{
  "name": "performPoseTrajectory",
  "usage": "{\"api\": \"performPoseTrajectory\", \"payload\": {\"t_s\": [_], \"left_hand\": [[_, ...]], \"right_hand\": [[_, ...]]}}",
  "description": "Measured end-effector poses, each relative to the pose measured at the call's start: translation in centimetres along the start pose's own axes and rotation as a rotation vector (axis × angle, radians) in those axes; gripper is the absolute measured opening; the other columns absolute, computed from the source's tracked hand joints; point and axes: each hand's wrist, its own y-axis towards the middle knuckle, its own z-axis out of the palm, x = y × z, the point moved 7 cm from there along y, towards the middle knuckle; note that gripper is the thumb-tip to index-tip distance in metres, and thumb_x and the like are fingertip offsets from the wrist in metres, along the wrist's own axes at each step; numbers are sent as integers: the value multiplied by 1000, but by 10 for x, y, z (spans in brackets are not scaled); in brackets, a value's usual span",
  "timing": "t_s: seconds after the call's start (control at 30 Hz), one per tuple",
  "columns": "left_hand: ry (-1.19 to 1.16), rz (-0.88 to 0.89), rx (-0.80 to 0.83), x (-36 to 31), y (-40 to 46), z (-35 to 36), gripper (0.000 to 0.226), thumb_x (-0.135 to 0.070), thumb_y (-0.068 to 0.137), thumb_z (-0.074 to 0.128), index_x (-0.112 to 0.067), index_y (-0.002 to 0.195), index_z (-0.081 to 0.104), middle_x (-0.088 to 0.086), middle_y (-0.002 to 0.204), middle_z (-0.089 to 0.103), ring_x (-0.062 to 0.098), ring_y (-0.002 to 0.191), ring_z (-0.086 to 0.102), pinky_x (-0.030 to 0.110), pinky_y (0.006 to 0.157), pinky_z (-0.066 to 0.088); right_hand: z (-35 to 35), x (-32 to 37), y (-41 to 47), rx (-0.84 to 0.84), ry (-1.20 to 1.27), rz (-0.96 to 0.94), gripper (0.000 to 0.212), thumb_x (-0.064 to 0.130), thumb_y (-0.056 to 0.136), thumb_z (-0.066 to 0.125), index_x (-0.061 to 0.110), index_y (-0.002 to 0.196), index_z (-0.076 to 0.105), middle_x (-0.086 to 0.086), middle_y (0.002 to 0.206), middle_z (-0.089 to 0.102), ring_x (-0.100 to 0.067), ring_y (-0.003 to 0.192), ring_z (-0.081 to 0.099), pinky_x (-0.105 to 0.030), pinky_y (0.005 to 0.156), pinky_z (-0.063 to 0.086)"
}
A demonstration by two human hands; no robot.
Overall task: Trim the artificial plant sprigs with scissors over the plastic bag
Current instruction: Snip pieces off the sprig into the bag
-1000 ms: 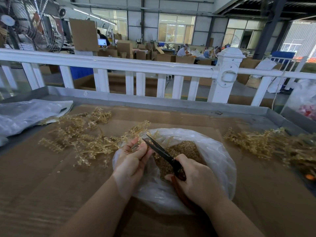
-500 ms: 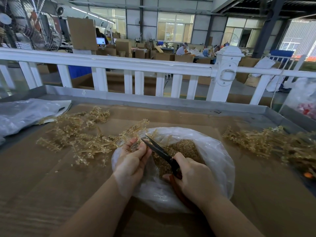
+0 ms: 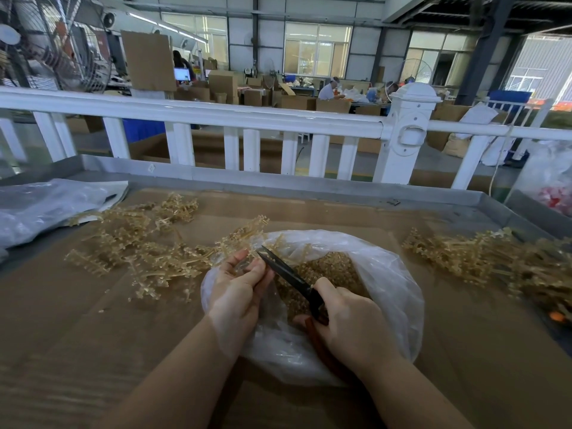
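Head view looks down on a cutting step in mid-course: the right hand point(image 3: 349, 323) is wrapped round the reddish-brown handles of the dark-bladed scissors point(image 3: 288, 275), whose blades point toward eleven o'clock, their tips just beside the fingertips of the left hand point(image 3: 238, 286). That left hand is curled, thumb against fingers, seemingly pinching a small pale-gold plastic sprig piece, though the piece itself is too hidden to make out. Both hands work directly above the crumpled translucent white plastic bag point(image 3: 393, 280), which lies open at the centre of the flat brown cardboard-covered table point(image 3: 93, 351) and holds a heap of small golden-tan trimmings point(image 3: 328, 274), granular and bead-like. Judging by this, the task is well under way but far from over. At ten o'clock from the bag a loose spread of untrimmed gold plastic sprigs point(image 3: 139, 246) lies on the cardboard, branching, stiff and knobbly; a second, denser pile of similar sprigs point(image 3: 495, 261) sits at three o'clock, and which pile is finished I cannot tell. The next move probably calls for closing the blades cleanly near the fingertips without nicking them, keeping the cut over the bag's mouth so the bits fall inside. A slack grey-clear plastic sheet point(image 3: 46, 209) rests at the far left.
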Motion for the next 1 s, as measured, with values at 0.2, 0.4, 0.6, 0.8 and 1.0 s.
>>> {"api": "performPoseTrajectory", "payload": {"t_s": [0.2, 0.4, 0.6, 0.8, 1.0], "left_hand": [[2, 9, 0, 1, 0, -1, 30, 11, 88, 53, -17, 97, 55, 9, 81, 61, 18, 76, 65, 20, 50, 55], [-13, -2, 3, 2, 1, -2, 31, 13, 88, 52, -17, 96, 54, 11, 83, 62, 20, 79, 65, 22, 51, 56], [-17, -4, -3, 3, 3, -4, 30, 13, 87, 53, -16, 97, 53, 12, 84, 62, 22, 81, 65, 24, 53, 57], [-16, 4, -20, 2, 3, -3, 31, 15, 87, 51, -15, 95, 54, 10, 79, 57, 20, 75, 62, 23, 51, 56], [-2, 18, -29, 2, 3, -3, 30, 14, 88, 50, -16, 93, 53, 9, 78, 55, 17, 73, 59, 21, 48, 54]], "right_hand": [[1, -1, 0, 10, 6, 2, 50, 63, 86, 49, 24, 117, 50, 5, 83, 63, -14, 73, 61, -24, 62, 45], [1, -1, 0, 10, 3, 2, 44, 62, 87, 50, 27, 112, 49, 7, 81, 63, -12, 70, 61, -24, 61, 48], [2, -2, 0, 7, 3, 4, 46, 63, 87, 49, 26, 114, 49, 7, 81, 63, -12, 70, 61, -23, 61, 48], [2, -4, 1, 25, 39, 13, 47, 65, 86, 48, 27, 113, 48, 8, 83, 63, -11, 74, 61, -26, 65, 51], [-1, -2, 0, 35, 69, 19, 45, 66, 84, 50, 28, 107, 49, 8, 82, 62, -11, 73, 60, -22, 63, 45]]}}
